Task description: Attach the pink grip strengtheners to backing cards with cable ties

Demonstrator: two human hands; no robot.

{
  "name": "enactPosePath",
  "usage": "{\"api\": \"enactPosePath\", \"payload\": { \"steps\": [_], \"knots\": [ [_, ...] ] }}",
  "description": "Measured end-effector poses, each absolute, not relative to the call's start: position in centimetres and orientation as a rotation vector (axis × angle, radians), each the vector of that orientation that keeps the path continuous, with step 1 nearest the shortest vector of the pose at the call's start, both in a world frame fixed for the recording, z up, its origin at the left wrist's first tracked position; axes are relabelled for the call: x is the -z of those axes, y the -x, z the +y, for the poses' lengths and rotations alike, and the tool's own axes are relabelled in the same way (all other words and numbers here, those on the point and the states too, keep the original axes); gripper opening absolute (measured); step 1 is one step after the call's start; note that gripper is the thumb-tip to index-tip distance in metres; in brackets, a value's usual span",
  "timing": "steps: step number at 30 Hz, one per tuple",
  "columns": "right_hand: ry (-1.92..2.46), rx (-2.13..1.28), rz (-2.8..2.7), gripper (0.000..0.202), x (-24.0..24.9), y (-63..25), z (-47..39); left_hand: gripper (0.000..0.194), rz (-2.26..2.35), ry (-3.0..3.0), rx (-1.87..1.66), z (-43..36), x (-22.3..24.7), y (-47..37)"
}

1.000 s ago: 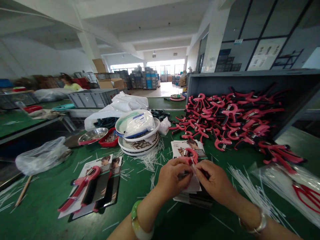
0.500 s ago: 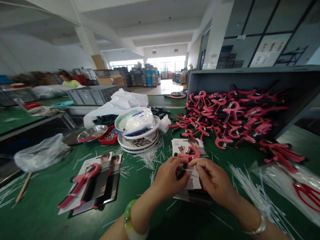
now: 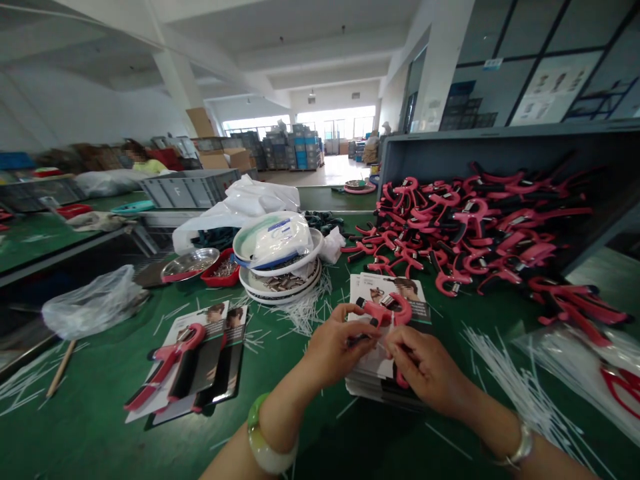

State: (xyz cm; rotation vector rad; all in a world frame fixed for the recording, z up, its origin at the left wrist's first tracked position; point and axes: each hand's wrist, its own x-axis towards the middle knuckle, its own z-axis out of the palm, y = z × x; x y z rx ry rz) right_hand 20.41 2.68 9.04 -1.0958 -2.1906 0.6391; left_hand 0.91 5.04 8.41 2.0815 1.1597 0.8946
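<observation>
A pink-and-black hand grip [image 3: 403,308] with a metal spring lies on a stack of printed cards [image 3: 367,363] in front of me. My left hand [image 3: 334,343] is closed around its left handle, the fingers partly hiding it. My right hand [image 3: 425,363] pinches a thin white cable tie [image 3: 392,325] beside the grip's right side; its far end is hidden by the fingers. To the left, another hand grip [image 3: 167,363] rests on a card [image 3: 213,353], with a second card and grip partly underneath.
A tipped grey crate [image 3: 505,137] at the right spills a heap of hand grips [image 3: 465,233]. Loose cable ties [image 3: 535,393] and red scissors [image 3: 620,383] lie nearer. Stacked white bowls [image 3: 280,287], a red tray [image 3: 221,268] and a plastic bag [image 3: 93,303] are left. A person [image 3: 145,163] sits far behind.
My right hand has closed into a tighter pinch around the cable tie. Both hands stay at the hand grip, and the camera view has shifted slightly.
</observation>
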Motion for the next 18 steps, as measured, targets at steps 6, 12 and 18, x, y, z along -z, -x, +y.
{"api": "enactPosePath", "payload": {
  "steps": [6, 12, 18],
  "knots": [
    [1.041, -0.620, -2.171, 0.019, -8.9, -20.4, 2.7, 0.016, 1.223, -2.154, -0.819, 5.3, -8.9, -1.6],
    [0.955, -0.509, -2.136, 0.015, -8.5, -20.7, 2.7, 0.015, 1.270, -2.179, -0.773, 5.1, -10.1, -2.3],
    [0.861, -0.312, -2.135, 0.013, -8.2, -20.7, 2.3, 0.010, 1.306, -2.131, -0.780, 5.1, -9.6, -2.3]
  ]
}}
